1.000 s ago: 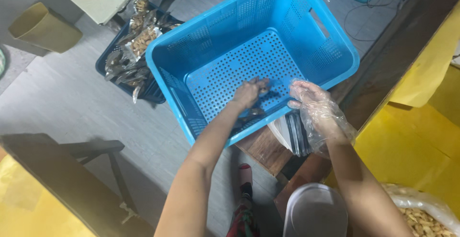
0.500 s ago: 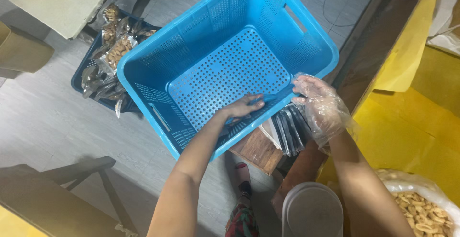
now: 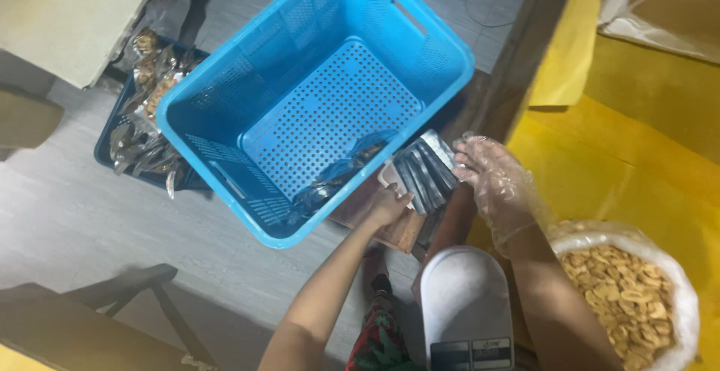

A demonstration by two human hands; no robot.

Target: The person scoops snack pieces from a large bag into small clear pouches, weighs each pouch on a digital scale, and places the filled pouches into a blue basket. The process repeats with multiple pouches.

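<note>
My bare left hand [image 3: 390,204] grips the near end of a fanned stack of dark and silver flat pouches [image 3: 425,168], which lies on a wooden ledge just outside the near corner of a large light-blue perforated crate [image 3: 315,11]. My right hand [image 3: 491,180], in a clear plastic glove, rests with spread fingers against the stack's right edge. Inside the crate, some dark sealed packets [image 3: 330,183] lie along the near wall.
A white scale [image 3: 465,303] sits below my hands. At the lower right is a clear bag of tan snack pieces [image 3: 630,296] on a yellow surface [image 3: 645,153]. A dark blue crate of filled packets [image 3: 142,127] stands on the floor at the left, and a dark bench [image 3: 112,296] is at the lower left.
My left hand came out of the blue crate and took hold of the pouch stack. The gloved right hand stayed by the stack. The view shifted right, showing the scale and the snack bag.
</note>
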